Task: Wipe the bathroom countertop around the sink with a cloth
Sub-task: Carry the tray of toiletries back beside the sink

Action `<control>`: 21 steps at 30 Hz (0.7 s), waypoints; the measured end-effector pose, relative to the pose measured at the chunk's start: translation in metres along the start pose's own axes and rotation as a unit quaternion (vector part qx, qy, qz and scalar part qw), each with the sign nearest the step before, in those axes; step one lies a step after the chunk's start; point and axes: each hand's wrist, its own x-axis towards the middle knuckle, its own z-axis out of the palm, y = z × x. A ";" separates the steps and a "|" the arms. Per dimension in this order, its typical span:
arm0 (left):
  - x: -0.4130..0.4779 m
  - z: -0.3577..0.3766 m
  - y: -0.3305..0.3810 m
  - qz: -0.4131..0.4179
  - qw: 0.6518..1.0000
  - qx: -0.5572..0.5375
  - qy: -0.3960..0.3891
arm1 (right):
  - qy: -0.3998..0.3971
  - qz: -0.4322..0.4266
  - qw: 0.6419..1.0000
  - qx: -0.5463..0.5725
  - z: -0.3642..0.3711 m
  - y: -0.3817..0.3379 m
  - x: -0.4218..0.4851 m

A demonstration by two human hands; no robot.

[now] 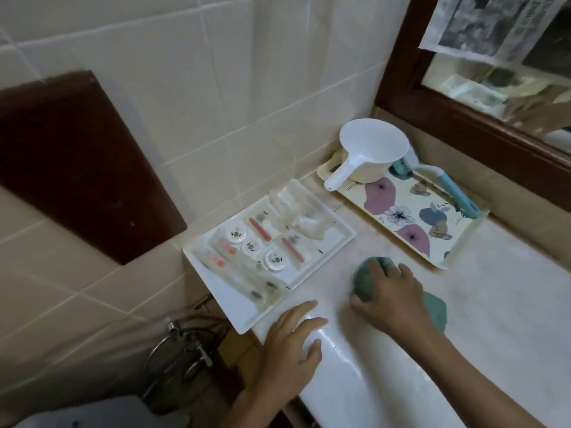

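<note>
Beige wall tiles (216,88) and a wood-framed mirror (482,78) are seen behind a pale bathroom countertop (494,288), where a bunched green cloth (366,278) is pressed down by the right hand (392,298), fingers and thumb curled around it. The left hand (290,344) is laid on the counter's rounded front edge, fingers straight and spread. Just beyond the left fingertips a white tray (234,307) of toiletries is set; beyond the right fingertips, a flowered tray (445,264) bearing a white scoop (370,146) and a blue-handled brush (457,193).
</note>
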 end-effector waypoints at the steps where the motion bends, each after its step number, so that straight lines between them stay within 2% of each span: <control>1: -0.001 -0.008 0.001 -0.015 0.999 -0.029 0.008 | 0.033 -0.009 0.999 0.021 -0.005 -0.006 0.006; 4: -0.004 -0.039 0.006 -0.038 0.993 -0.070 0.092 | 0.088 -0.029 0.990 0.105 -0.011 -0.025 0.034; 7: -0.007 -0.063 0.005 -0.092 0.967 -0.081 0.222 | 0.123 -0.052 0.972 0.192 -0.008 -0.043 0.065; 8: -0.007 -0.066 0.001 -0.131 0.951 -0.085 0.267 | 0.132 -0.069 0.970 0.193 -0.007 -0.048 0.075; 10: -0.002 -0.071 -0.011 -0.262 0.900 -0.126 0.326 | 0.126 -0.088 0.969 0.192 -0.003 -0.057 0.093; 12: 0.007 -0.073 -0.028 -0.395 0.835 -0.207 0.324 | 0.111 -0.097 0.969 0.196 -0.002 -0.065 0.108; 14: 0.018 -0.072 -0.041 -0.444 0.800 -0.265 0.304 | 0.108 -0.100 0.968 0.202 -0.004 -0.072 0.122; 21: 0.037 -0.076 -0.045 -0.461 0.786 -0.265 0.317 | 0.125 -0.018 0.961 0.247 -0.004 -0.078 0.154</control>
